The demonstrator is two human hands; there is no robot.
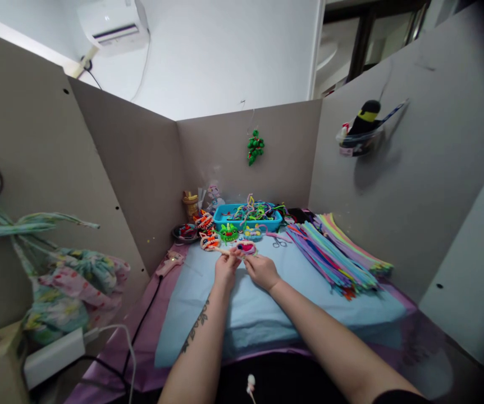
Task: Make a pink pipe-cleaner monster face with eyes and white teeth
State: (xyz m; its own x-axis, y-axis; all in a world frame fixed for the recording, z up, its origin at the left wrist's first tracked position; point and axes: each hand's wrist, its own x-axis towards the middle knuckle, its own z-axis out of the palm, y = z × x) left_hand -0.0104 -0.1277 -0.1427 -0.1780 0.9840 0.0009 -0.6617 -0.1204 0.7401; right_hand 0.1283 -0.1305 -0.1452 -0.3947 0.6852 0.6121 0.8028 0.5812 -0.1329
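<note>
Out over the middle of the blue cloth, my left hand (225,268) and my right hand (263,271) are close together, fingers pinched. Between them is a small pipe-cleaner piece (247,247), pink and cream with a dark spot; a pale stem points left from my left fingers. My fingertips cover part of it. Just beyond stand finished-looking fuzzy figures: an orange and white one (209,241), a green one with a toothed mouth (228,232) and a pale blue and yellow one (253,233). Scissors (279,242) lie to the right of my right hand.
A blue tray (246,225) of tangled pipe cleaners sits at the back. Bundles of colored pipe cleaners (330,258) lie right. At left are a glue gun (170,262) with a black cord and a dark bowl (185,233). Grey panels (225,146) enclose the table.
</note>
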